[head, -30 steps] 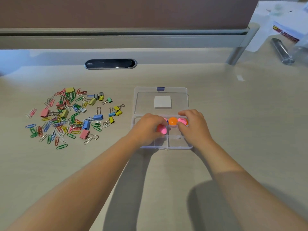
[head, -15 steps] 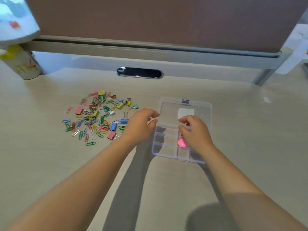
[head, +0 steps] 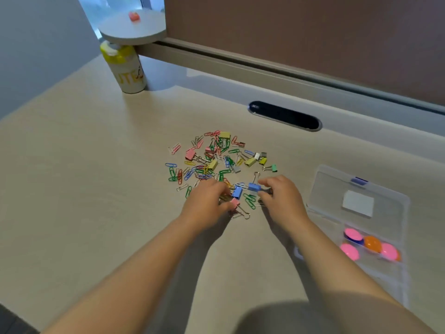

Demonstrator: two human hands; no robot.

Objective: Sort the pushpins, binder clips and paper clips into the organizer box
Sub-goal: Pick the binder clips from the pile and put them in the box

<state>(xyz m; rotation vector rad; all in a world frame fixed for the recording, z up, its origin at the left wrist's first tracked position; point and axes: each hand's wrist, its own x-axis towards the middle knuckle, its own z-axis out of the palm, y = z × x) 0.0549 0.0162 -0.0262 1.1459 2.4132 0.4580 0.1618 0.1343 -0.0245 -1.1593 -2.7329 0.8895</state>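
Both hands work the near edge of the clip pile (head: 216,162): left hand (head: 207,201) pinches a pink binder clip (head: 234,203), right hand (head: 280,196) pinches a blue binder clip (head: 254,187). Right of the pile, the organizer box (head: 361,189) holds pushpins (head: 372,244). Tangled paper clips (head: 249,201) may ride along into the wrong compartment.

Office desk (head: 96,189), brown partition screen (head: 313,44), cable grommet (head: 285,115), scattered stationery clips (head: 212,160)
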